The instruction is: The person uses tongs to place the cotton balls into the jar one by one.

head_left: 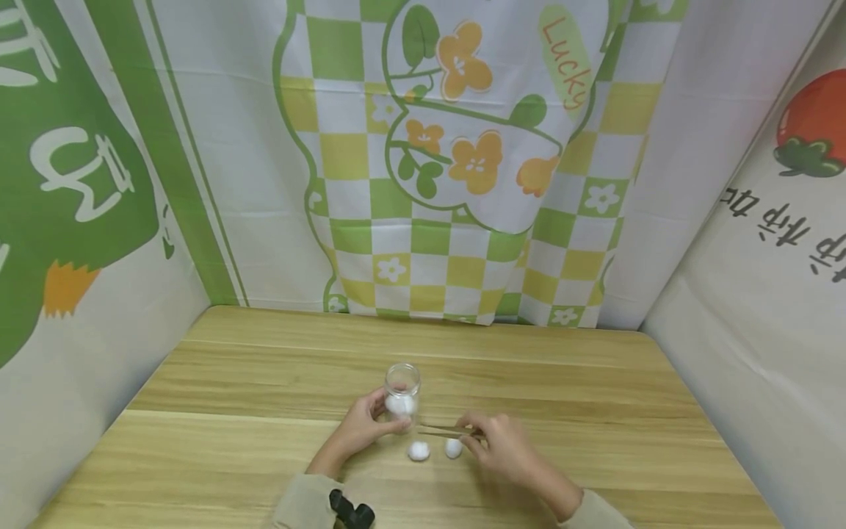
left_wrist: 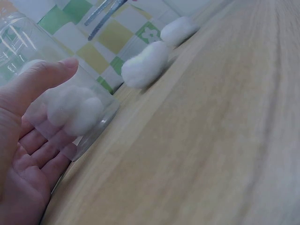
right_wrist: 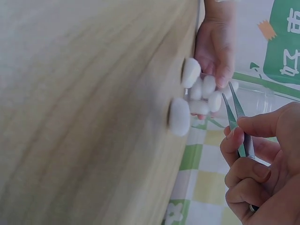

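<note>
A clear glass jar [head_left: 402, 382] stands upright on the table, with several cotton balls [right_wrist: 200, 89] inside it. My left hand [head_left: 366, 425] holds the jar, thumb on the near side and fingers behind. Metal tweezers [right_wrist: 236, 117] are pinched in my right hand [head_left: 500, 444], and their tips are apart with nothing between them. In the head view they point left toward the jar. Two loose cotton balls lie on the wood: one cotton ball [head_left: 418, 451] just in front of the jar, the other cotton ball [head_left: 452, 448] below the tweezers, near my right fingers.
The wooden table [head_left: 264, 353] reaches back to a checkered, flowered curtain [head_left: 423, 242]. Printed cloth hangs at the left and right sides. A black device [head_left: 352, 512] is worn at my left sleeve.
</note>
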{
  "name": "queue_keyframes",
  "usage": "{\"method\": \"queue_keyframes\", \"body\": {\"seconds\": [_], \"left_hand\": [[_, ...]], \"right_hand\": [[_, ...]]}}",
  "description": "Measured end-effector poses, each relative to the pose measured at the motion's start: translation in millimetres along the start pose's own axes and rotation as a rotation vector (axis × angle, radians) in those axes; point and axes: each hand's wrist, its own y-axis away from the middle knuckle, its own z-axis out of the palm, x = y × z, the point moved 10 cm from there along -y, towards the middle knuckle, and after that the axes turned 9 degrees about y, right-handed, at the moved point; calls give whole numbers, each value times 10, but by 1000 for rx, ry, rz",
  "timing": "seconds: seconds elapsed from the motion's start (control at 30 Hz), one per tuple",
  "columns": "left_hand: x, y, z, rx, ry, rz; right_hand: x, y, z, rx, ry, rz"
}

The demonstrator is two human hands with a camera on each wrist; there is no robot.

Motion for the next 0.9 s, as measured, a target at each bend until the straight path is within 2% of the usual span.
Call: {"method": "queue_keyframes", "body": {"seconds": [0.5, 0.9], "left_hand": [[-1, -5, -5, 2, -1, 1], [11, -3, 0, 0, 0, 9]], "right_hand": [[1, 30, 72, 12, 19, 6], [27, 52, 158, -34, 44, 16]]}}
